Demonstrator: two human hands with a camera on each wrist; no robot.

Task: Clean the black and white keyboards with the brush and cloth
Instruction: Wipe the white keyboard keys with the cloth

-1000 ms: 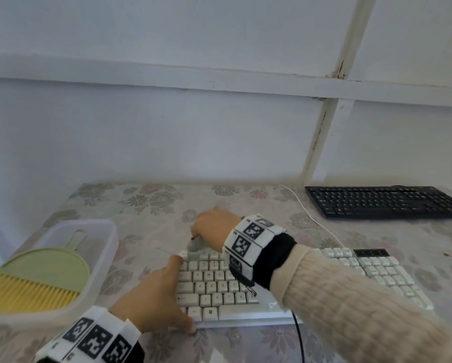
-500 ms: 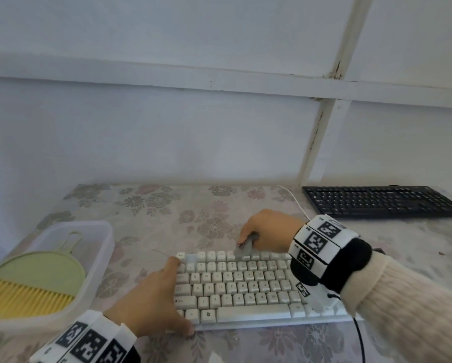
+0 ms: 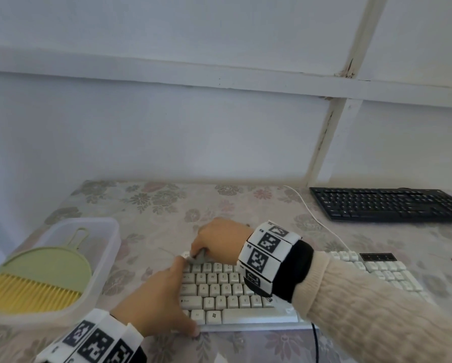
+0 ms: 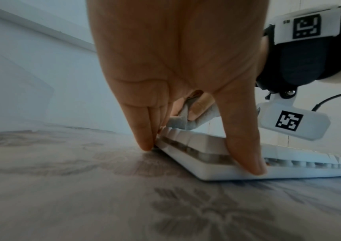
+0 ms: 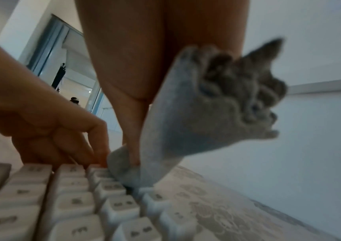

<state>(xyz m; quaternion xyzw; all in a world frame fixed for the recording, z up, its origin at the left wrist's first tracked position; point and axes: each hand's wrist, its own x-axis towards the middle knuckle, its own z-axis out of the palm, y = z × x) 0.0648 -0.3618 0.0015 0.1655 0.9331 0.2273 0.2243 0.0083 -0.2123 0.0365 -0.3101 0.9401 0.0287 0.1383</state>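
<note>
The white keyboard (image 3: 219, 286) lies near the table's front edge. My right hand (image 3: 197, 251) pinches a bunched grey cloth (image 3: 201, 258) and presses it on the top key row at the keyboard's far-left corner. The right wrist view shows the cloth (image 5: 196, 114) wrapped over a fingertip, touching the keys (image 5: 62, 203). My left hand (image 3: 172, 294) grips the keyboard's left end, thumb on the front edge (image 4: 206, 172) and fingers down its left side. The black keyboard (image 3: 384, 204) lies far right by the wall. A green brush (image 3: 44, 276) with yellow bristles rests at the left.
The brush lies in a clear plastic container (image 3: 114, 231) at the table's left edge. A white cable (image 3: 316, 218) runs from the white keyboard toward the wall. The wall stands close behind the floral tablecloth (image 3: 154, 200). A black cord (image 3: 315, 344) hangs under my right wrist.
My right hand swept the cloth rightward along the top key row, then came back to the keyboard's left corner. The left hand has kept its hold on the keyboard's left end.
</note>
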